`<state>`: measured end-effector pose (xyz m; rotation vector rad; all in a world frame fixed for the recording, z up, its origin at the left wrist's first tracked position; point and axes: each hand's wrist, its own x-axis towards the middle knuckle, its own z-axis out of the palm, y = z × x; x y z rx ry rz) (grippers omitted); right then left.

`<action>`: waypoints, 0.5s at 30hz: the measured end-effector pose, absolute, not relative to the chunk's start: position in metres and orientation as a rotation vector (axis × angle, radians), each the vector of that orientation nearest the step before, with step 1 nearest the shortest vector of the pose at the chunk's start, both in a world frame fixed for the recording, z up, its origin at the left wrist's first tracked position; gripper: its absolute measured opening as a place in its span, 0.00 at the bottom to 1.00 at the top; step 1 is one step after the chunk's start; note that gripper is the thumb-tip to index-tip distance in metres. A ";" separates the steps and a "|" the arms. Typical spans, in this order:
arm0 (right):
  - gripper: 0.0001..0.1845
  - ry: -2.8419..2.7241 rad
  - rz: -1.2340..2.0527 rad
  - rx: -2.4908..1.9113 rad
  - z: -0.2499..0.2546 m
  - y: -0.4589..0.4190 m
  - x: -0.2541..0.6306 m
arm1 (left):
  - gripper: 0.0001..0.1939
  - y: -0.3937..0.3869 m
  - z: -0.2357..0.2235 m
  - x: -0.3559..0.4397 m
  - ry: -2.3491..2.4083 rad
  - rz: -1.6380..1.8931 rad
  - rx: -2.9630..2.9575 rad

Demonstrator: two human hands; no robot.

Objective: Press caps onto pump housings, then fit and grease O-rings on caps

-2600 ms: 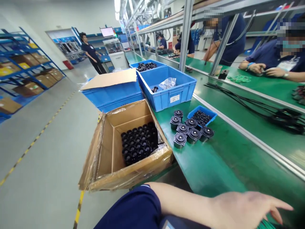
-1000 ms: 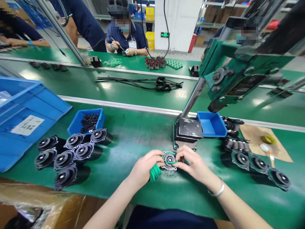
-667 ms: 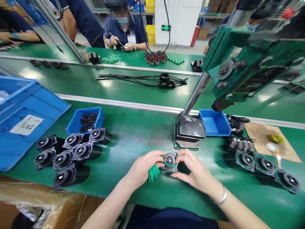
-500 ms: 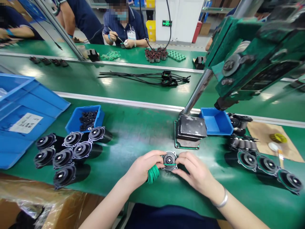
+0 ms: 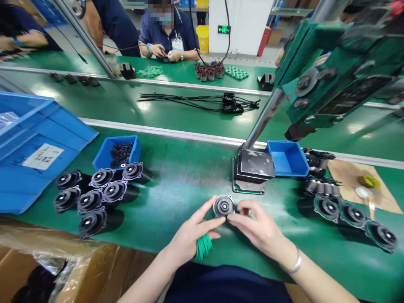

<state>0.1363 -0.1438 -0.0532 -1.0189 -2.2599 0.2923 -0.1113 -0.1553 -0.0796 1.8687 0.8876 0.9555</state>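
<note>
One black housing [image 5: 224, 206], upright, face up

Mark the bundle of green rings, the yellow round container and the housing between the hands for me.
Green rings [image 5: 203, 247]: head view, middle of the bundle.
Yellow container [image 5: 369, 182]: head view, its side.
Housing [image 5: 224, 206]: head view, centre of its face.

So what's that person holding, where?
The left hand holds green rings at their upper side. It and the right hand touch the round black part at its rim.

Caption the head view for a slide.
Two hands at a round black housing, green rings bunched in the left hand, beside a bench press.
</note>
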 end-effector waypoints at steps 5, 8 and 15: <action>0.33 -2.360 0.317 -1.071 -0.039 -0.133 0.120 | 0.15 -0.157 -0.065 -0.103 1.054 1.182 1.579; 0.27 -2.467 0.267 -1.034 -0.042 -0.130 0.109 | 0.07 -0.156 -0.060 -0.103 1.169 1.140 1.494; 0.21 -2.406 -0.136 -1.417 -0.047 -0.137 0.177 | 0.09 -0.161 -0.076 -0.125 1.313 0.896 1.539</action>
